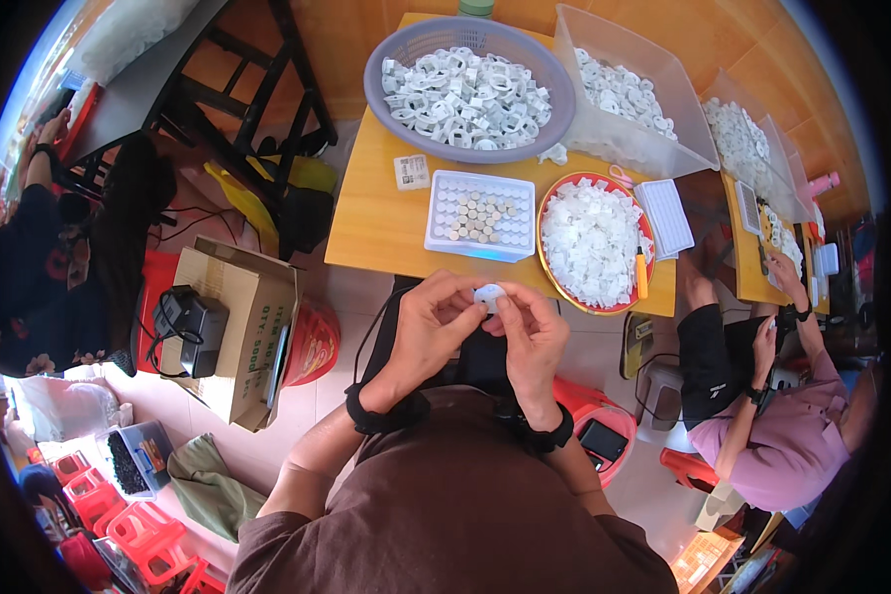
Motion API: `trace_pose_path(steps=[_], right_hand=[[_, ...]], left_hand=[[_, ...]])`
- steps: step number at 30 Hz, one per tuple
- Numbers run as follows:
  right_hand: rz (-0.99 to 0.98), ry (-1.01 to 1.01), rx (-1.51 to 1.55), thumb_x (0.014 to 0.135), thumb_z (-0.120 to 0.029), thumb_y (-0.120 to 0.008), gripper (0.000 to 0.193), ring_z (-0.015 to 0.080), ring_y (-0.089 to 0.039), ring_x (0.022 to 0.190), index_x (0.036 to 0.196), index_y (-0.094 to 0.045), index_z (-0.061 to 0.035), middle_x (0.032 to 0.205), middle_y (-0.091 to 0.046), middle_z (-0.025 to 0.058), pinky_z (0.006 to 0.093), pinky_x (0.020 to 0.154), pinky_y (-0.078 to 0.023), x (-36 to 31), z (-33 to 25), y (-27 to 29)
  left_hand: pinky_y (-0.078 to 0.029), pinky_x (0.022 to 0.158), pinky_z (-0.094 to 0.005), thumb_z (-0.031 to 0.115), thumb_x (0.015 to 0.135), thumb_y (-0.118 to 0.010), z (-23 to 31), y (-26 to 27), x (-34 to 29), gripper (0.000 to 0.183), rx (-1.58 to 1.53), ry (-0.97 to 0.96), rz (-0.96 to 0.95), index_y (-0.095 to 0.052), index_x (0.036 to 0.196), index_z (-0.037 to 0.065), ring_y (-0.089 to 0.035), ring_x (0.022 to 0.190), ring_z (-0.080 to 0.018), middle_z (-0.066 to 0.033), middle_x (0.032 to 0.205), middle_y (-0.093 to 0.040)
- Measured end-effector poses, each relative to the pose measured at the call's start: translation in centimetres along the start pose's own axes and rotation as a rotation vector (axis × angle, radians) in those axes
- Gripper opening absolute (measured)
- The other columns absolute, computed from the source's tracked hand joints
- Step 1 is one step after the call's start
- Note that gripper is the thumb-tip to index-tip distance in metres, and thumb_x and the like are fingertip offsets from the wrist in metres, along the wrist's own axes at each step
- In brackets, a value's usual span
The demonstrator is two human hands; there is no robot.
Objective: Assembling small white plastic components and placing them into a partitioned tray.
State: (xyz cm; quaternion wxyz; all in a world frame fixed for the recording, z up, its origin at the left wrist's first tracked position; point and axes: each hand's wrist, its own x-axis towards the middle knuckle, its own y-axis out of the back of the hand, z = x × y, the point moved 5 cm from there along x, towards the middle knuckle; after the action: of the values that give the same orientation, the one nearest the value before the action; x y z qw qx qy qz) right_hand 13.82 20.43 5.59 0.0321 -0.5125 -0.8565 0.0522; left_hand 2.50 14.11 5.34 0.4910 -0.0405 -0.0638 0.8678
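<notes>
Both of my hands are raised just off the near edge of the yellow table [376, 228]. Pinched between their fingertips is a small rounded white plastic part [487, 294]. My left hand [424, 332] grips it from the left with thumb and forefinger, and my right hand [533, 342] from the right. The fingers cover much of it. Just beyond stands a white tray [434, 213] holding several round silvery discs [480, 213], like button cells. To its right, a red round tray [543, 243] is heaped with small whitish pieces [592, 238].
A grey basket [386, 114] and a clear bin [683, 153] hold white parts at the back. An orange-handled tool [642, 272] lies on the round tray; white trays [666, 218] lie beside it. A cardboard box [252, 337] stands left. Another person [782, 426] works at right.
</notes>
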Motion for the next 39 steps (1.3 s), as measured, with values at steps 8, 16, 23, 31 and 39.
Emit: trace_pose_path(steps=[8,16,23,31,39], right_hand=[[0.025,0.13,-0.162,0.084,-0.002,-0.057,0.012,0.0109,-0.062,0.069,0.095,-0.057,0.0034,0.081,-0.063,0.0077,0.0216,0.061,-0.05,-0.6,-0.6,-0.5],[0.048,0.216,-0.177,0.081,0.001,-0.059,0.008,0.0114,-0.062,0.061,0.089,-0.057,0.0018,0.073,-0.062,0.0086,0.0222,0.054,-0.05,-0.4,-0.1,-1.4],[-0.06,-0.012,-0.024,0.081,-0.001,-0.059,0.01,0.0095,-0.06,0.058,0.091,-0.055,0.0005,0.072,-0.061,0.0059,0.0205,0.05,-0.048,1.9,0.2,0.0],[0.326,0.406,0.019,0.088,-0.012,-0.053,0.022,0.0138,-0.062,0.065,0.106,-0.051,0.0015,0.086,-0.06,0.0094,0.0244,0.055,-0.051,14.3,-12.1,8.7],[-0.895,0.163,-0.338,0.079,-0.01,-0.06,0.011,0.0159,-0.061,0.067,0.084,-0.064,-0.0018,0.072,-0.063,0.0095,0.0289,0.064,-0.047,0.9,-7.2,-6.6]], left_hand=[[-0.049,0.072,-0.0245,-0.002,0.08,-0.056,-1.0,-0.1,-0.2,0.021,-0.521,0.288,-0.017,-0.061,0.1,-0.002,-0.057,0.081,-0.0116,-0.0084,0.094,-0.06],[-0.048,0.07,-0.0251,-0.002,0.08,-0.053,-1.9,0.6,-0.4,0.022,-0.614,0.298,0.059,-0.059,0.102,-0.002,-0.058,0.081,-0.0145,-0.0091,0.095,-0.06],[-0.05,0.072,-0.0262,0.001,0.083,-0.055,-0.4,0.4,0.5,0.023,-0.462,0.289,-0.005,-0.058,0.105,-0.001,-0.059,0.081,-0.0142,-0.0078,0.093,-0.059],[-0.054,0.068,-0.0273,0.008,0.085,-0.056,-0.2,2.9,-0.2,0.024,-0.359,0.302,-0.147,-0.057,0.107,-0.001,-0.061,0.079,-0.0165,-0.0086,0.092,-0.06],[-0.053,0.068,-0.0261,0.012,0.084,-0.058,0.5,5.0,1.1,0.022,-0.321,0.302,-0.154,-0.059,0.103,0.0,-0.061,0.078,-0.0141,-0.0068,0.088,-0.061]])
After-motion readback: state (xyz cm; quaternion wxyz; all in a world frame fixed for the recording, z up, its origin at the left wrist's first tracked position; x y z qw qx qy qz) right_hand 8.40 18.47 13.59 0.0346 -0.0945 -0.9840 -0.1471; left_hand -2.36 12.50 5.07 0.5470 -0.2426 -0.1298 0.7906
